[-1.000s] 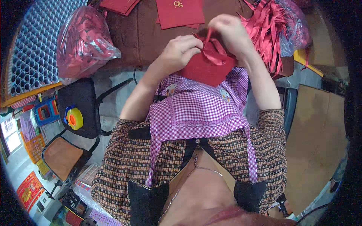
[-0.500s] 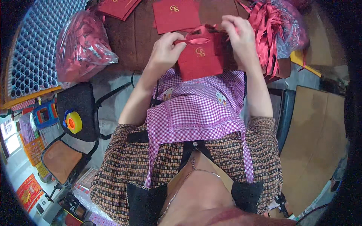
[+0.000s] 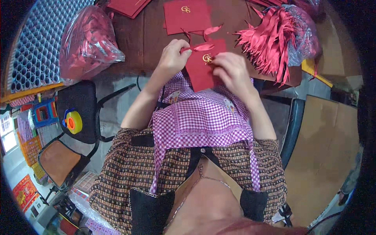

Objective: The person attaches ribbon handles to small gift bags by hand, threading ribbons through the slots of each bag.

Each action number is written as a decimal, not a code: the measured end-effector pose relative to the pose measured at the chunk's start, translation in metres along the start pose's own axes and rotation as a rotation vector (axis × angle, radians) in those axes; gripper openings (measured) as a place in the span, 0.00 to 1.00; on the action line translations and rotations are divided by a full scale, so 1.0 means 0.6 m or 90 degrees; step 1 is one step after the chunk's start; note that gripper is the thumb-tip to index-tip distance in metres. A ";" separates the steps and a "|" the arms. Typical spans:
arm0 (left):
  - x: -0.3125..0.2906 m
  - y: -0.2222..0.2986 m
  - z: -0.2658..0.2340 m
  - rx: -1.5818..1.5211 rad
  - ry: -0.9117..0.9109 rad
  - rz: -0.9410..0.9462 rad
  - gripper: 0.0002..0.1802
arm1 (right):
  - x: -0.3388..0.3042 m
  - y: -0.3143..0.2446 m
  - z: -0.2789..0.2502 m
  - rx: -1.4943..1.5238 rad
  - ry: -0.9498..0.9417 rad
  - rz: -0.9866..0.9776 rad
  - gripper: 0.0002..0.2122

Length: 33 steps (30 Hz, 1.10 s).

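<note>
A small red paper bag with a gold emblem and a red ribbon at its top is tilted in front of me, above my lap at the table's near edge. My left hand is closed on its upper left corner, pinching the ribbon there. Loose ribbon ends stick up beyond the top edge. Over the bag's right side is my right hand, its fingers bent and thumb apart, overlapping part of the front. Just beyond lie stacked flat red bags with the same emblem.
The brown-covered table carries a clear plastic sack of red material at left. A bundle of red ribbons lies at right beside another plastic bag. A chair holding a yellow tape roll stands at lower left.
My right hand has come down and left from the ribbon at the bag's top to its right side. The bag now looks flatter and tilted. My left hand keeps its hold.
</note>
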<state>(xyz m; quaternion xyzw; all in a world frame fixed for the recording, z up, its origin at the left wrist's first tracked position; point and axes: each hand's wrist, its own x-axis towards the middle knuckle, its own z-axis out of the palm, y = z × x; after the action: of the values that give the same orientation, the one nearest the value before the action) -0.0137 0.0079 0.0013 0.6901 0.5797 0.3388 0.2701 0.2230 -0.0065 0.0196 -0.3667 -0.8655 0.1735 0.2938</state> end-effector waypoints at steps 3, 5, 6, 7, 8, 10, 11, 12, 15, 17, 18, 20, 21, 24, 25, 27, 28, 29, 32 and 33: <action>-0.002 0.004 0.005 -0.009 0.001 0.046 0.10 | 0.037 0.025 0.012 -0.035 0.101 0.025 0.08; -0.010 0.013 0.007 -0.029 -0.017 0.044 0.10 | 0.046 0.039 0.031 -0.085 0.101 0.007 0.07; -0.011 0.012 0.011 -0.037 -0.002 0.066 0.09 | 0.047 0.043 0.039 -0.134 0.101 -0.012 0.07; -0.011 0.010 0.015 -0.037 0.000 0.064 0.09 | 0.047 0.048 0.047 -0.134 0.100 -0.013 0.07; -0.013 0.008 0.019 -0.043 0.004 0.070 0.09 | 0.045 0.051 0.055 -0.153 0.093 -0.013 0.06; -0.016 0.004 0.020 -0.055 0.006 0.059 0.09 | 0.048 0.048 0.066 -0.159 0.092 -0.032 0.06; -0.016 0.001 0.020 -0.053 0.009 0.055 0.09 | 0.049 0.039 0.069 -0.155 0.089 -0.036 0.06; -0.017 -0.003 0.021 -0.062 0.016 0.059 0.09 | 0.048 0.028 0.072 -0.143 0.070 -0.058 0.06; -0.016 -0.005 0.021 -0.074 0.027 0.070 0.09 | 0.053 0.018 0.067 -0.142 0.045 -0.092 0.07; -0.010 -0.002 0.018 -0.071 0.030 0.060 0.09 | 0.069 0.020 0.054 -0.049 0.049 -0.050 0.08; -0.007 0.001 0.015 -0.072 0.016 0.040 0.08 | 0.084 0.028 0.051 -0.052 0.073 -0.041 0.05; 0.001 0.008 0.020 -0.079 -0.002 0.033 0.07 | 0.105 0.038 0.043 -0.106 0.048 -0.017 0.05; 0.004 0.004 0.025 -0.080 0.009 0.081 0.08 | 0.118 0.040 0.039 -0.153 0.024 0.006 0.06; 0.008 0.027 0.020 -0.118 0.026 0.172 0.08 | 0.163 0.024 0.022 -0.171 -0.217 0.038 0.11; 0.009 0.038 0.020 -0.152 0.032 0.199 0.08 | 0.163 0.030 0.030 -0.133 -0.264 0.041 0.11; -0.003 0.013 0.025 -0.062 0.031 0.179 0.07 | 0.166 0.051 0.058 0.050 -0.214 0.070 0.11; -0.006 0.016 0.021 -0.069 0.012 0.155 0.06 | 0.167 0.051 0.058 0.144 -0.246 0.032 0.13; -0.005 0.031 0.023 -0.078 -0.014 0.137 0.06 | 0.158 0.088 0.085 0.133 -0.241 0.092 0.14; -0.014 0.052 0.015 -0.089 -0.007 0.149 0.06 | 0.167 0.034 0.036 -0.002 -0.292 0.117 0.17; -0.017 0.053 0.015 -0.105 0.005 0.154 0.06 | 0.171 0.052 0.049 0.054 -0.319 0.105 0.16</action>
<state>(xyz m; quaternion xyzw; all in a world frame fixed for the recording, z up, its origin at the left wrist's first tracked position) 0.0123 -0.0078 0.0184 0.7291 0.4632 0.4183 0.2809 0.1639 0.0875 0.0202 -0.3693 -0.8704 0.3181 0.0702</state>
